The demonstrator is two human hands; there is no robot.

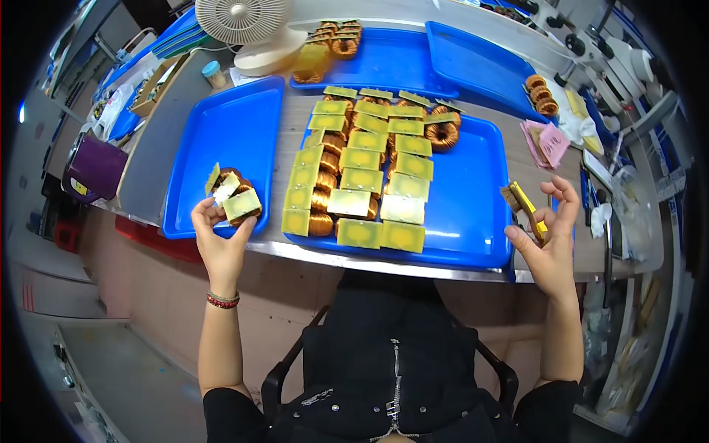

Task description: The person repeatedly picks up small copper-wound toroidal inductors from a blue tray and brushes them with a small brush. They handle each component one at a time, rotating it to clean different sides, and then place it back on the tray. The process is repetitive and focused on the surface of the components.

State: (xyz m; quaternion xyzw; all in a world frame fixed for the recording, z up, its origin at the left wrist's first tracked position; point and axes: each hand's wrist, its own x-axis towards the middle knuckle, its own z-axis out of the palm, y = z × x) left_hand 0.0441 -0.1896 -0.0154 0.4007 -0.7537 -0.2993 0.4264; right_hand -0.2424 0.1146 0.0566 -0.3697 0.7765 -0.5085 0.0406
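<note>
My left hand (221, 240) pinches a copper-wound ring coil with a small yellow-green board (242, 205) on it, at the near end of the left blue tray (181, 159). Another board and more winding show just behind it, partly covered by a pale glare. Past the right edge of the middle blue tray (476, 184), my right hand (550, 240) has its thumb and fingers apart. A small wooden brush (526, 210) shows in the gap between them, beside a yellow strip-like thing (523, 198). Whether a finger touches the brush handle is hard to see.
Rows of coils with yellow boards (362, 159) fill much of the middle tray. Behind stand two more blue trays (384, 55), some coils (541, 94) and a white fan (247, 22). Pink paper slips (545, 142) and tools lie at the right.
</note>
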